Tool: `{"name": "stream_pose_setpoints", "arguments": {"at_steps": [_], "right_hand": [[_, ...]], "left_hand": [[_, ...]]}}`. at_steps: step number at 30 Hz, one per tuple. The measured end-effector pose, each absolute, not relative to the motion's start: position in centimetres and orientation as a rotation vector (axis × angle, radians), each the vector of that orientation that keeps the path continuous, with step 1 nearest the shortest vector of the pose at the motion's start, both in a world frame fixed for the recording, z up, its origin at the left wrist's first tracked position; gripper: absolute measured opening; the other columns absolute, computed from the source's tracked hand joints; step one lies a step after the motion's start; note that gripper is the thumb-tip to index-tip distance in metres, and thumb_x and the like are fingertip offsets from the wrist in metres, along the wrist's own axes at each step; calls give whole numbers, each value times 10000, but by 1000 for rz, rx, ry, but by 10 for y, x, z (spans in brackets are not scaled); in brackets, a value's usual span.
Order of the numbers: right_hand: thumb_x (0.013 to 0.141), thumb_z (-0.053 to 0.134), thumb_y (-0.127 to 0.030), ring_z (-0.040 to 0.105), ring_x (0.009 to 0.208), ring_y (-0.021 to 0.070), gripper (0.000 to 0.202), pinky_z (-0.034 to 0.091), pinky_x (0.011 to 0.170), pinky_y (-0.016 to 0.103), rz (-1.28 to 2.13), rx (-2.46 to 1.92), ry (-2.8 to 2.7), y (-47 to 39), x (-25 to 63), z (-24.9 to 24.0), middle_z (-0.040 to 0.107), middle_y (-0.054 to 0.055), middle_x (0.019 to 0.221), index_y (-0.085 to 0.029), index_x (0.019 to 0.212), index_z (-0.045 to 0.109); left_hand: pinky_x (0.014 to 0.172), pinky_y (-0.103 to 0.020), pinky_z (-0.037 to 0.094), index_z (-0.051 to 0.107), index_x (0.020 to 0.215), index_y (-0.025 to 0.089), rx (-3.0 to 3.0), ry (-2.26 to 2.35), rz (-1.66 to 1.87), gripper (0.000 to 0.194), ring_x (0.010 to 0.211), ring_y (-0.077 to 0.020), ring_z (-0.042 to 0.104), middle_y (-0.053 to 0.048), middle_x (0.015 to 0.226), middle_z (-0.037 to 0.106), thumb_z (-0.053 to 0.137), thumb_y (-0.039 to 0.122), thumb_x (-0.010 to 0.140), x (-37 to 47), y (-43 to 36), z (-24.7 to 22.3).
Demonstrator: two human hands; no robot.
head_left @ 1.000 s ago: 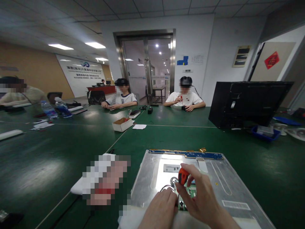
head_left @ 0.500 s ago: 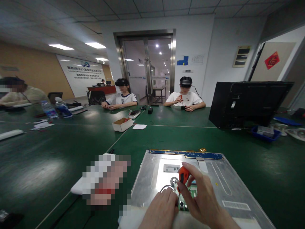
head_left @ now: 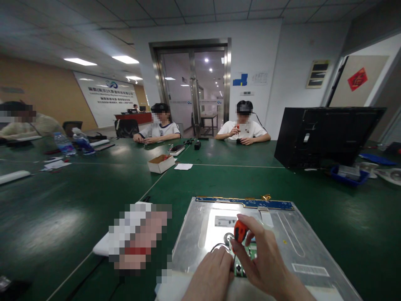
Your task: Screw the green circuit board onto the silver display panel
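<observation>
My right hand [head_left: 266, 255] is closed round the orange-and-black handle of a screwdriver [head_left: 240, 230], thumb and fingertips on opposite sides. Its thin shaft points down, slightly tilted, at a green circuit board [head_left: 240, 271]. Beside the shaft, my left hand [head_left: 213, 271] rests low on the board's left side with its fingers curled together; their tips are hidden, so what they hold cannot be seen. Under both hands lies a silvery metal display panel [head_left: 308, 238], back side up. A blue circuit strip [head_left: 244, 203] runs along its far edge, and a dark cable loops by my left fingers.
On the green table [head_left: 103, 184] a white object [head_left: 102, 246], partly pixelated, lies left of the panel. Beyond are a small open box [head_left: 160, 164], a black monitor [head_left: 326, 136] and a blue tray [head_left: 349, 175]. Two people sit across; another is at far left.
The screwdriver handle and my right fingertips have shifted slightly left, with the handle turned a little. My left hand stays almost where it was.
</observation>
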State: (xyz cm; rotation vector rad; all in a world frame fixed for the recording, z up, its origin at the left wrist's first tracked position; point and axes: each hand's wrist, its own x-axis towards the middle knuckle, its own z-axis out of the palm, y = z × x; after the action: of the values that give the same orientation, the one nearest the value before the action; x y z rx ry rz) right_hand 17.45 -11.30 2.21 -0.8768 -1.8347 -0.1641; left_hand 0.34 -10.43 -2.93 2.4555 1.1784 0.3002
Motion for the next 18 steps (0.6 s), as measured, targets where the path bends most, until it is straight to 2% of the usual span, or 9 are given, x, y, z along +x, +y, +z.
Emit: {"name": "stream_pose_setpoints", "arguments": {"at_steps": [11,18], "right_hand": [[1028,438,-278,646,601,164,313,548,545,314,-186,-896,-1820,-112,175,21,694,70,937,-193,1330,428],[1010,481,-261,669,650,175,415,567,558,311,-211,-955,-1630,-111,181,21,677,60,922,-200,1409,383]], "left_hand": [[1007,-361,448,605,1170,186,2407,1231,212,329,1138,-265,578,-107,1272,635,481,67,890,4,-104,-25],[959,-347,435,580,1036,198,2398,1281,120,256,1018,-234,560,-67,1076,627,459,52,864,6,-107,-18]]}}
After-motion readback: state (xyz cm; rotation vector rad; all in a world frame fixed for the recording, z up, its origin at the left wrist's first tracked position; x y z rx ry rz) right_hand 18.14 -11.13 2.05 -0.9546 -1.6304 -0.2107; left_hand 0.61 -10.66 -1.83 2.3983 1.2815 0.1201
